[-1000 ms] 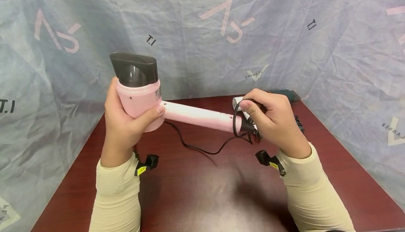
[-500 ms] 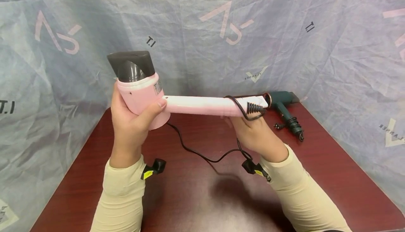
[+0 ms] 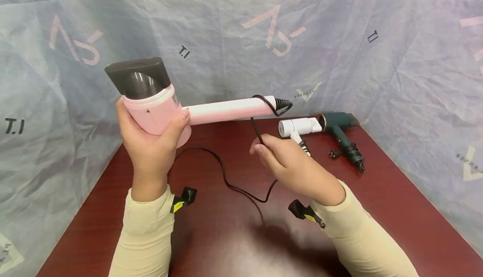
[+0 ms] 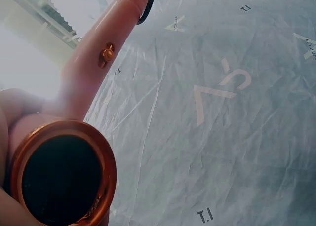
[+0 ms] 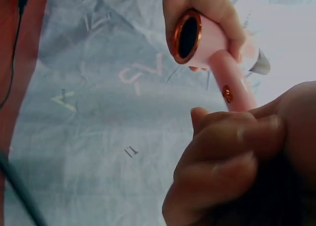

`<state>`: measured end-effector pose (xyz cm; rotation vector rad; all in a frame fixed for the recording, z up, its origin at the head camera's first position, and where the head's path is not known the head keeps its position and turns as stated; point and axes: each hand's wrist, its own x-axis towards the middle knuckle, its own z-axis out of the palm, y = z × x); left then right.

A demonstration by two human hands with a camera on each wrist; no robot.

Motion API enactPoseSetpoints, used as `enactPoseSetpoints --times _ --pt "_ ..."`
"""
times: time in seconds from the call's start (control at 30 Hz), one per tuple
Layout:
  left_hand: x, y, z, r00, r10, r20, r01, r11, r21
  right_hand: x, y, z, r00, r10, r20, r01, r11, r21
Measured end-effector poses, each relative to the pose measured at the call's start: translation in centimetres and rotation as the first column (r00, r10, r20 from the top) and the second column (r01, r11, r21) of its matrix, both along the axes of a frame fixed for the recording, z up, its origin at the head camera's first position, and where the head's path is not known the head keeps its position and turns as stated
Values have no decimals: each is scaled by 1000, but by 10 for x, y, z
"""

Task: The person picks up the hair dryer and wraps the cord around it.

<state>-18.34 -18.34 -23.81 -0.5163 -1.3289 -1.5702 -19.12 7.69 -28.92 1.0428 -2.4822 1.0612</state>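
Observation:
In the head view my left hand (image 3: 149, 157) grips the barrel of a pink hair dryer (image 3: 226, 111) with a black nozzle (image 3: 141, 79). Its handle points right and slightly up. A black cord (image 3: 256, 130) leaves the handle's end, loops back round the handle and hangs down to my right hand (image 3: 296, 165), which pinches it below the handle. The left wrist view shows the dryer's copper-rimmed rear intake (image 4: 61, 179) and a copper switch (image 4: 106, 55). Curled right fingers (image 5: 217, 181) fill the lower part of the right wrist view; the cord between them is hidden there.
A white hair dryer (image 3: 303, 126) and a dark green one (image 3: 341, 128), cords wound on their handles, lie at the table's back right. Slack cord (image 3: 222, 168) trails over the red-brown table (image 3: 226, 235). Grey printed sheeting (image 3: 222, 25) stands behind.
The cord now crosses the pink handle. My right hand has come from the handle's end, behind it, to below and in front. The handle's end has tilted up; the dryer has shifted left.

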Motion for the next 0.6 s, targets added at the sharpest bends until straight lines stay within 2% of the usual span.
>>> enactPoseSetpoints --times 0.13,0.3,0.43,0.6 --pt "2 -3 0 999 45 -12 -45 999 -21 8 4 2 998 -35 -47 39 996 77" --pt "2 -4 -2 993 116 4 -116 992 -57 18 10 6 990 17 -141 0 993 118" --pt "1 -6 -2 993 114 7 -113 991 -76 25 14 14 963 36 -266 -7 994 107" --pt "3 -7 2 986 166 29 -158 972 -172 27 24 22 923 19 -383 0 999 51"
